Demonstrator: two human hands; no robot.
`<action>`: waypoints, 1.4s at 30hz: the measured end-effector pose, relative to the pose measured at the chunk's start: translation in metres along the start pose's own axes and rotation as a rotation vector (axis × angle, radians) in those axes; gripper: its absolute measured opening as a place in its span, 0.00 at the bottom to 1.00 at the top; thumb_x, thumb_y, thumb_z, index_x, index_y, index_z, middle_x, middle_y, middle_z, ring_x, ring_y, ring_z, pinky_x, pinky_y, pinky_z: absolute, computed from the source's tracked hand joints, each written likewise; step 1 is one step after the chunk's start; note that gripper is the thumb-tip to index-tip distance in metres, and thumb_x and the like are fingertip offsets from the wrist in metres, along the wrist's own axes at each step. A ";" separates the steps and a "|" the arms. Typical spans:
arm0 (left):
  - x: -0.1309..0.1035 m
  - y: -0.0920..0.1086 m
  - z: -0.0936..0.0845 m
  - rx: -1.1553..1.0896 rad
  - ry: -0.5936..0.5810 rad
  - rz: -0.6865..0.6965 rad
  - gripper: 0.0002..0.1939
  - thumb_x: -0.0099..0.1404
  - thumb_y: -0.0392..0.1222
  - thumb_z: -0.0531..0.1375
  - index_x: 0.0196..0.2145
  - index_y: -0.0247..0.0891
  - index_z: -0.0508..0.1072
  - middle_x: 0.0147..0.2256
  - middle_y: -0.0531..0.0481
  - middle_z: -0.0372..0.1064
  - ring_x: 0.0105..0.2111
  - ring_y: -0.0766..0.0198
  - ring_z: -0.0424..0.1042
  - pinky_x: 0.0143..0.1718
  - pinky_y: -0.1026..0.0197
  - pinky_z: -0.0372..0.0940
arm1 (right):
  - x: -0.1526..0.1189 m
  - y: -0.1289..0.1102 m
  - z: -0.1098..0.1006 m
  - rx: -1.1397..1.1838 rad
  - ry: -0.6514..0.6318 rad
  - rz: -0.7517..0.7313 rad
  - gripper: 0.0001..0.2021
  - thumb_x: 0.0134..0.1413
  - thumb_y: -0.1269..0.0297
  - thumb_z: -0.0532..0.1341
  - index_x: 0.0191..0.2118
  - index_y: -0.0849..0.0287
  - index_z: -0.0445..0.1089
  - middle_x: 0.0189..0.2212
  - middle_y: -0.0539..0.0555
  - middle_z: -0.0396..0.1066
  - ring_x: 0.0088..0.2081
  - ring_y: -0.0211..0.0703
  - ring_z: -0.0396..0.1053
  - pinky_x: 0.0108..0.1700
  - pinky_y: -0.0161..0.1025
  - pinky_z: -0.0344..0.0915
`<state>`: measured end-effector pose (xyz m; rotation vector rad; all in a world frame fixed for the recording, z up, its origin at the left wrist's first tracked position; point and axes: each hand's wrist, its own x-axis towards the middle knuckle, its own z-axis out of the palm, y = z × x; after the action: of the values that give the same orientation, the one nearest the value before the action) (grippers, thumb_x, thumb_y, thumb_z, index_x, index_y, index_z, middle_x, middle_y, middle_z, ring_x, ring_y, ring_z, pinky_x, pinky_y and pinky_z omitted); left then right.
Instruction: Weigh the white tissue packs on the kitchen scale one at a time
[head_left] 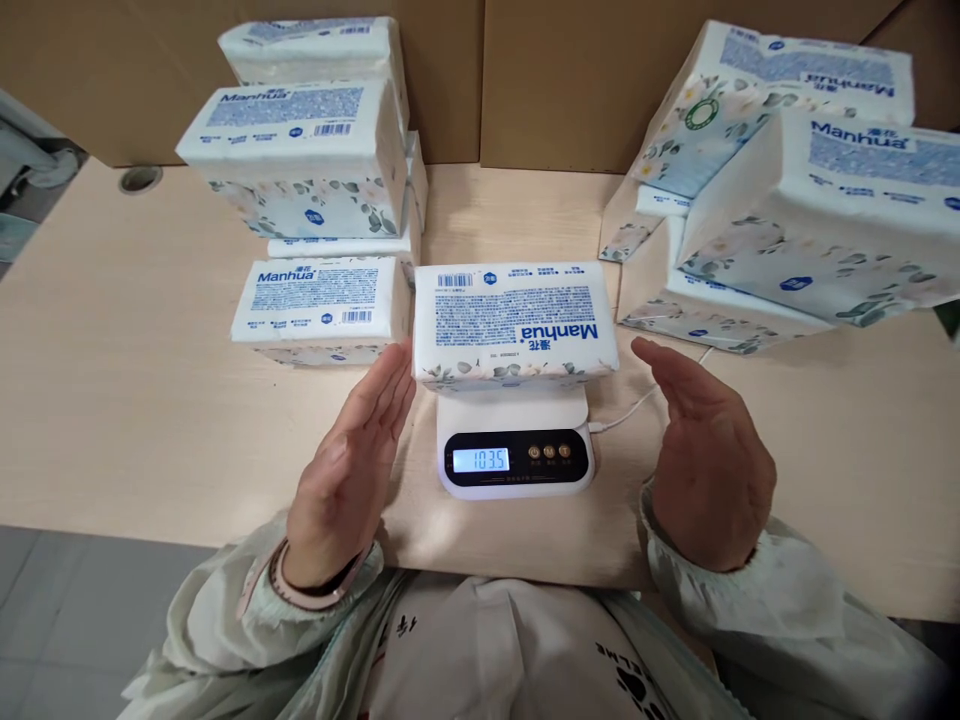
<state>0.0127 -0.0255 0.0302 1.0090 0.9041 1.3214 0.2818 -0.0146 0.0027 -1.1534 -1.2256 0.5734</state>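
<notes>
1. At nine o'clock from the white scale (517,440), the left hand (349,455) is flat and empty, its fingertips right by the tissue pack (515,320); contact is unclear.
2. At three o'clock, the right hand (705,460) is spread open, empty, apart from the pack.
3. Toward twelve, the tissue pack lies on the scale.
4. At ten and two o'clock, the left stack (289,160) and right stack (795,200) stand on the worktop (187,430).

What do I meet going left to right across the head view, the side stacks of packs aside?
Round hole in the tabletop → left hand → Manhua pack on the scale → right hand.
</notes>
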 end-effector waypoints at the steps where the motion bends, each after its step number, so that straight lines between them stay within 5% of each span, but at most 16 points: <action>1: 0.000 0.000 0.000 0.002 -0.008 0.000 0.29 0.79 0.57 0.53 0.71 0.46 0.71 0.75 0.51 0.59 0.79 0.51 0.49 0.82 0.49 0.45 | 0.000 0.001 0.000 -0.001 0.000 -0.002 0.19 0.73 0.57 0.56 0.60 0.42 0.80 0.61 0.49 0.80 0.66 0.59 0.74 0.74 0.68 0.62; 28: 0.002 0.001 0.005 0.009 0.005 0.001 0.27 0.77 0.58 0.55 0.68 0.51 0.75 0.74 0.57 0.59 0.80 0.49 0.45 0.83 0.45 0.42 | 0.002 -0.001 0.003 0.006 0.022 0.026 0.17 0.72 0.56 0.57 0.57 0.42 0.82 0.57 0.49 0.83 0.63 0.58 0.76 0.72 0.66 0.65; 31: 0.006 0.001 0.008 0.022 -0.039 0.008 0.26 0.79 0.56 0.54 0.70 0.52 0.72 0.75 0.60 0.56 0.80 0.52 0.46 0.83 0.48 0.43 | 0.004 0.003 0.001 -0.003 -0.106 0.070 0.20 0.74 0.53 0.56 0.64 0.42 0.76 0.65 0.48 0.76 0.70 0.56 0.69 0.77 0.63 0.59; 36: 0.008 0.004 0.016 0.064 -0.111 0.044 0.29 0.77 0.56 0.58 0.70 0.46 0.71 0.75 0.53 0.58 0.79 0.47 0.49 0.82 0.46 0.47 | 0.010 -0.007 0.000 -0.022 -0.520 0.143 0.33 0.75 0.51 0.55 0.79 0.43 0.49 0.80 0.47 0.53 0.81 0.54 0.48 0.83 0.61 0.45; 42: 0.004 0.025 0.021 0.211 0.130 0.427 0.21 0.76 0.52 0.63 0.64 0.59 0.76 0.70 0.68 0.65 0.80 0.48 0.46 0.84 0.47 0.43 | 0.029 -0.053 0.031 0.001 -0.654 -0.066 0.41 0.70 0.47 0.60 0.81 0.46 0.44 0.82 0.47 0.45 0.82 0.58 0.45 0.83 0.62 0.46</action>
<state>0.0243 -0.0228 0.0606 1.3445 0.9755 1.6877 0.2501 0.0025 0.0600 -0.9435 -1.8068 0.9435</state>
